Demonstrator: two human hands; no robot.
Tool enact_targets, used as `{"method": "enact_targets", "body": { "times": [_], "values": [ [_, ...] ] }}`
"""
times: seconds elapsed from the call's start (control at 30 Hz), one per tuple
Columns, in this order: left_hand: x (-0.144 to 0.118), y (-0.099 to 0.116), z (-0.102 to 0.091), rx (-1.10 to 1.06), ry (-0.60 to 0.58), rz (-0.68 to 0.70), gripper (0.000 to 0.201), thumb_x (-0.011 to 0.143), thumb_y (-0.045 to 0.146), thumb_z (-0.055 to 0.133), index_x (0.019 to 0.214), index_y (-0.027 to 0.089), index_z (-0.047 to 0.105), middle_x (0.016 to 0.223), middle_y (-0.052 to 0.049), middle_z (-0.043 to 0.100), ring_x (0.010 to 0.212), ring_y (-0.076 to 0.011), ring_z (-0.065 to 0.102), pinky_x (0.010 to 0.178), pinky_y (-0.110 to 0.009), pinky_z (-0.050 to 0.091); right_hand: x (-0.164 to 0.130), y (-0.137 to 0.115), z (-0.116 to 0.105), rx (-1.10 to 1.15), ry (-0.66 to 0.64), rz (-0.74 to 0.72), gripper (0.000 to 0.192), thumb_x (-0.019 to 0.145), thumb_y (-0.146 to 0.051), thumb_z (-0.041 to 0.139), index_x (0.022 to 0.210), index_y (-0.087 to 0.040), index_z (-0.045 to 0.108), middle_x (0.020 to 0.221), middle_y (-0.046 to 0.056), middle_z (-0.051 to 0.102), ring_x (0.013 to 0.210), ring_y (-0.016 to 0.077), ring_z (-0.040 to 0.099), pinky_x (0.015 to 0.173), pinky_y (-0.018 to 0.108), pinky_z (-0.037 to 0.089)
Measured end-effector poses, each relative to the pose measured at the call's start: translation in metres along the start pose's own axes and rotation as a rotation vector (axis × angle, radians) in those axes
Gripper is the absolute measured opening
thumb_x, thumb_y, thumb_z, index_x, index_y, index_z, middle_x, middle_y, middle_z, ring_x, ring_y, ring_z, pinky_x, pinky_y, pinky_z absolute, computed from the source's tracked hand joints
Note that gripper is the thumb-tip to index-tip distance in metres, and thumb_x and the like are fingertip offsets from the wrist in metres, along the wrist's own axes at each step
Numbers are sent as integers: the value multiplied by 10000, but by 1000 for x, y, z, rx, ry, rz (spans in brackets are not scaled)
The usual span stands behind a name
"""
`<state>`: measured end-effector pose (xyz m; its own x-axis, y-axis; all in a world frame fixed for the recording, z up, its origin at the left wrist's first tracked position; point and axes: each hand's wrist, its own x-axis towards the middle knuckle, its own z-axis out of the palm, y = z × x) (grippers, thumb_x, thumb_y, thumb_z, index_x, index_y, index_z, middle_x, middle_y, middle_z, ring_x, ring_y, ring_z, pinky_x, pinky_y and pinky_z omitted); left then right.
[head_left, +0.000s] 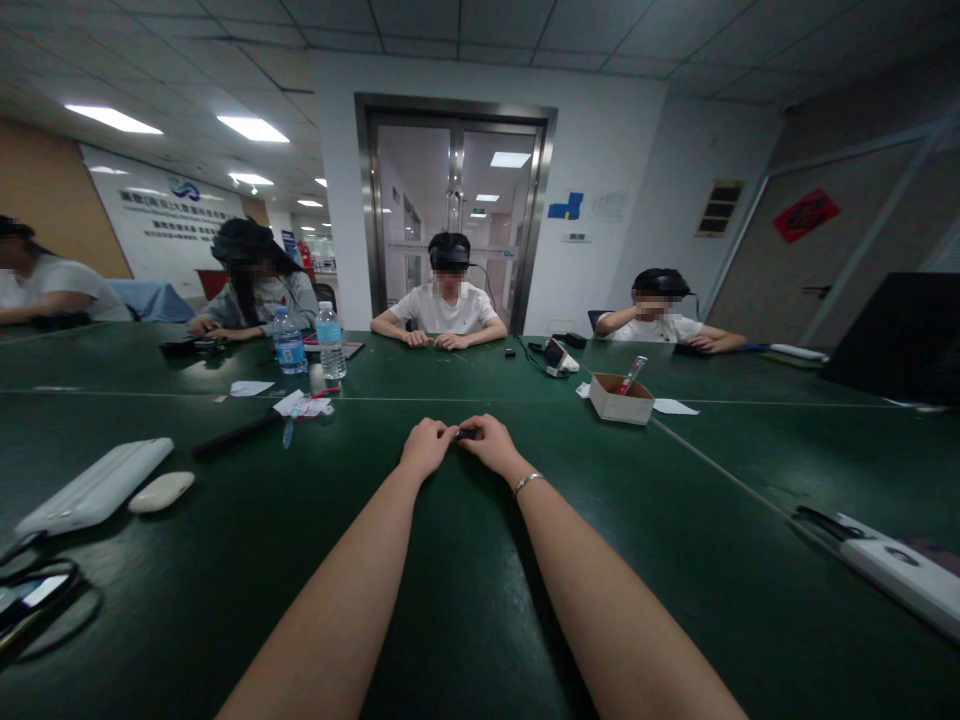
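Both forearms lay stretched forward over the dark green table (480,620), hands meeting near its middle. The left hand (427,447) was curled, fingers bent inward, thumb side toward the right hand. The right hand (491,443), with a thin silver bracelet (527,483) at the wrist, was likewise curled. Between the two sets of fingertips sat a small dark object (466,434), pinched from both sides; too small to tell what it was. It was held just above or on the table surface; could not tell which.

Left of the hands, well apart: a white oblong case (97,487) and, just beside it, a cream oval pebble-shaped item (160,491). Further back, a long black rod-like tool (236,435) lay near scraps of white paper (298,404). Two clear plastic water bottles (328,341) stood upright side by side beyond those.

Right of the hands, further back: an open brown cardboard box (619,397) with a red-and-white stick leaning in it. A white flat device (900,570) lay at the near right edge.

Four other people sat at the far and left sides of the table, hands on the surface.
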<state>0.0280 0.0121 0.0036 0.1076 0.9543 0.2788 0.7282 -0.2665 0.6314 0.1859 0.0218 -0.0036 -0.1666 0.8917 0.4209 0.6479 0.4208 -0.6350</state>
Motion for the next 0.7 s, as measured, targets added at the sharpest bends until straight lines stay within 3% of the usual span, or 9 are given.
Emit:
{"method": "enact_targets", "body": {
  "times": [0.13, 0.27, 0.53, 0.7],
  "values": [
    [0, -2, 2, -133, 4, 61, 184, 794, 319, 507, 889, 213, 622, 960, -49, 581, 842, -168, 557, 737, -271, 433, 0, 3, 1, 53, -38, 36, 241, 678, -217, 677, 916, -177, 670, 783, 9, 563, 653, 120, 538, 639, 252, 449],
    [-2, -1, 3, -304, -28, 113, 204, 762, 154, 523, 941, 225, 592, 983, -22, 601, 866, -146, 569, 773, -267, 454, -1, 1, 0, 101, -80, 74, 245, 716, -201, 642, 958, -169, 663, 736, 6, 597, 614, 116, 550, 609, 243, 453],
    [-1, 0, 4, -356, 9, 174, 140, 781, 234, 519, 895, 204, 594, 948, -22, 616, 868, -148, 576, 815, -282, 455, -1, -2, -1, 170, -119, 111, 247, 732, -188, 621, 972, -138, 656, 709, 15, 623, 559, 110, 548, 578, 237, 453],
    [-2, 1, 3, -297, 55, 82, 240, 812, 342, 493, 996, 208, 568, 968, -45, 617, 864, -155, 575, 764, -267, 452, -3, -3, -2, 158, -104, 114, 262, 728, -204, 633, 982, -140, 653, 728, 20, 625, 590, 118, 558, 613, 250, 461]
  ]
}}
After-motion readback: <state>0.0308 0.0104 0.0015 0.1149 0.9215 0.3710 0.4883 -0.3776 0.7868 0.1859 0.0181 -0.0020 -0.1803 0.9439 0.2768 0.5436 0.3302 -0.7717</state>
